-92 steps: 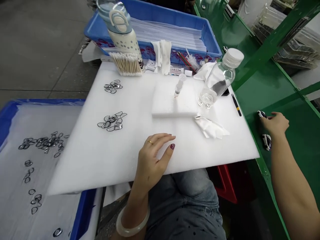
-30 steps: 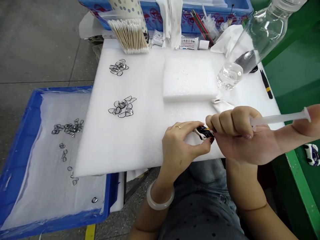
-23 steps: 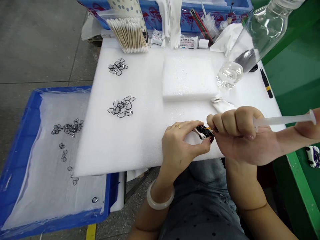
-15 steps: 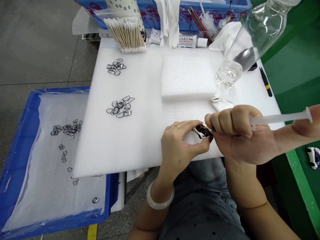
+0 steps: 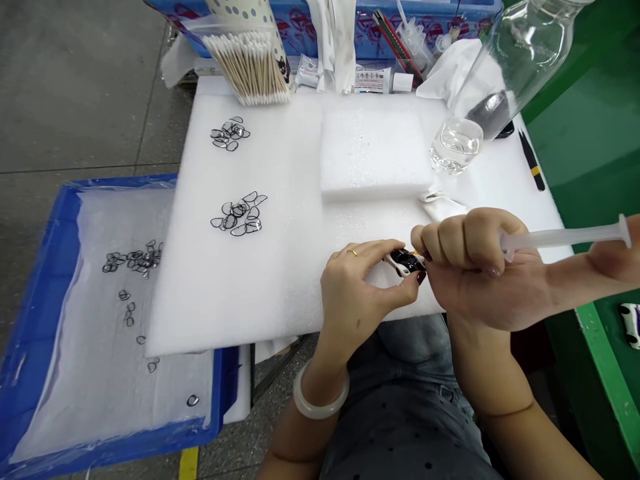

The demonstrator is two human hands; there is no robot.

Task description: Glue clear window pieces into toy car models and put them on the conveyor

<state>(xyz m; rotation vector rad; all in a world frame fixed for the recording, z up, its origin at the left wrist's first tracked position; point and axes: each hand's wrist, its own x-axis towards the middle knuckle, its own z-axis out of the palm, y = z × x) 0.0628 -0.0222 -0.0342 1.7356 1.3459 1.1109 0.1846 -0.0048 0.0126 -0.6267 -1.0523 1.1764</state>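
Syringe (image 5: pixel 570 237) moved into curled right hand (image 5: pixel 485 273), left hand (image 5: pixel 357 287) pinching toy car (image 5: pixel 406 262), clear liquid (image 5: pixel 455 147) in bottle (image 5: pixel 537 50)

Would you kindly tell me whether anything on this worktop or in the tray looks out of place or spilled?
The white block bears small shiny specks, possibly drops of liquid. One ring lies apart from the others in the blue tray. No damage shows on the toy car in the left hand, though partly hidden.

A workshop, by its foam work surface (image 5: pixel 270 287), green metal bench (image 5: pixel 580 127), grey floor (image 5: pixel 75 87) and blue parts tray (image 5: pixel 40 307).
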